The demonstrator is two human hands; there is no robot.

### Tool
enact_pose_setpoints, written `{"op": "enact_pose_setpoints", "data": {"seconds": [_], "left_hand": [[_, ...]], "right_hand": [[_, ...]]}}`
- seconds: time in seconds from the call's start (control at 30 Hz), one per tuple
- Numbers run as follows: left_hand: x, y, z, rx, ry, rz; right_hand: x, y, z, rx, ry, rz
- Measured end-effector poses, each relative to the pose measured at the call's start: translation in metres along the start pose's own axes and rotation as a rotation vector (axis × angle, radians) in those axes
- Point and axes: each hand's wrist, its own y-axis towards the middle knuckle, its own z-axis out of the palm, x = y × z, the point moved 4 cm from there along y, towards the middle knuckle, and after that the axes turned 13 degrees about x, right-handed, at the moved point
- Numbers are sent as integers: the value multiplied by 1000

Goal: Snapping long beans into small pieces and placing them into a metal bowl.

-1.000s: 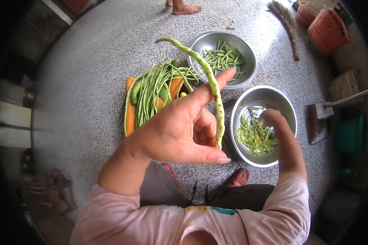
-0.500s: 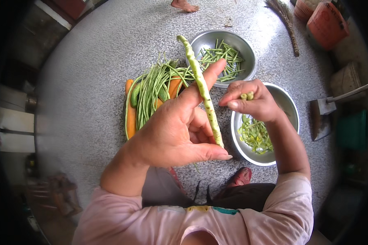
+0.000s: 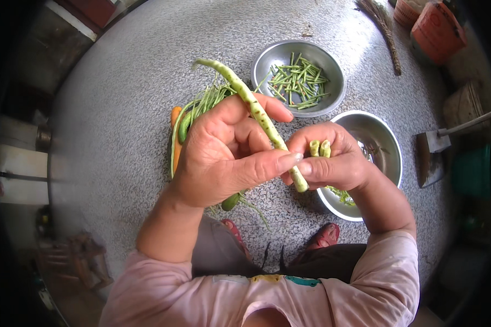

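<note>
A long, pale green bean with dark spots (image 3: 253, 106) slants across my left hand (image 3: 218, 158), whose thumb presses it against the fingers. My right hand (image 3: 341, 163) pinches the same bean near its lower end. Two short bean pieces (image 3: 325, 148) stick up between my right thumb and fingers. Behind my left hand, long thin green beans (image 3: 210, 103) lie over orange vegetables (image 3: 176, 155) and a green cucumber-like vegetable (image 3: 184, 126), partly hidden. Cut bean pieces (image 3: 300, 82) lie in the far metal bowl (image 3: 264, 59). My right forearm partly covers a nearer metal bowl (image 3: 391, 158) with green scraps (image 3: 341, 195).
A straw broom (image 3: 384, 30) lies at the far right, near a reddish container (image 3: 437, 34). A long-handled dustpan (image 3: 430, 155) stands at the right. My feet in red footwear (image 3: 326, 235) rest on the speckled floor (image 3: 125, 98) below the bowls.
My right hand has moved left and down to grip the bean's lower end. The bean has tilted further left, its tip lower. A bare foot at the far edge is gone from view.
</note>
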Motion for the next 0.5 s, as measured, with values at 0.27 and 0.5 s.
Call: {"op": "enact_pose_setpoints", "data": {"seconds": [0.27, 0.5], "left_hand": [[-2, -3, -3, 33, 17, 143], [-10, -7, -31, -59, -370, 328]], "right_hand": [[-1, 3, 7, 4, 91, 12], [4, -2, 4, 164, -140, -54]]}}
